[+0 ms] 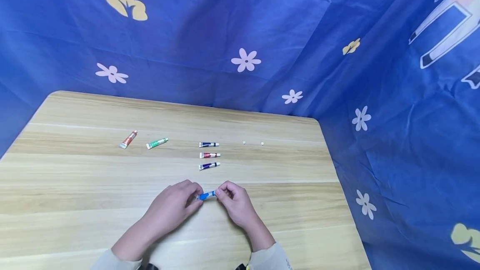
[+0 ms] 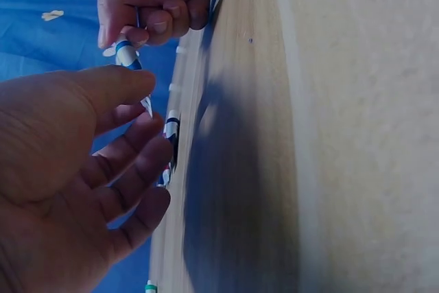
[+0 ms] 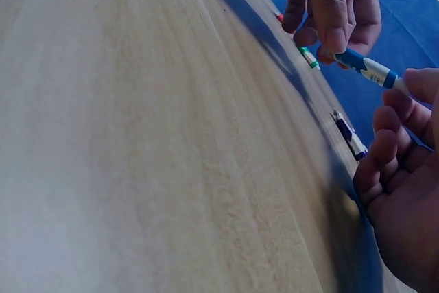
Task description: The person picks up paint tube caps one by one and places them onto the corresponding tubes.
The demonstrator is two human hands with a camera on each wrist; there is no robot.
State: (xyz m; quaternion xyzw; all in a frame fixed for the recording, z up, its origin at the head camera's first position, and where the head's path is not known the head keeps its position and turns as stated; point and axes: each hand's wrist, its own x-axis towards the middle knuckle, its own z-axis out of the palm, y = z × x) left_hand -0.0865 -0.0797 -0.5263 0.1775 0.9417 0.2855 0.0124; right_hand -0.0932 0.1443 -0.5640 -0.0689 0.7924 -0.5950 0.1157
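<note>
Between my two hands is a small blue paint tube point(image 1: 206, 195), held up off the table with its cap end to the right. My left hand point(image 1: 174, 205) pinches the flat crimped end between thumb and fingers. At the other end, my right hand point(image 1: 237, 204) pinches the white cap, which its fingertips partly cover. In the right wrist view the blue and white tube point(image 3: 370, 68) spans the gap between the hands. Beyond them lie a dark blue tube point(image 1: 208, 145), a red tube point(image 1: 210, 155) and another dark blue tube point(image 1: 209, 166) in a column, caps to the right.
Farther left on the wooden table point(image 1: 93, 186) lie an orange-red tube point(image 1: 128, 139) and a green tube point(image 1: 157, 143). Two small white caps, one left point(image 1: 244, 142) and one right point(image 1: 262, 143), sit right of the column. Blue patterned cloth point(image 1: 210, 45) hangs behind the table.
</note>
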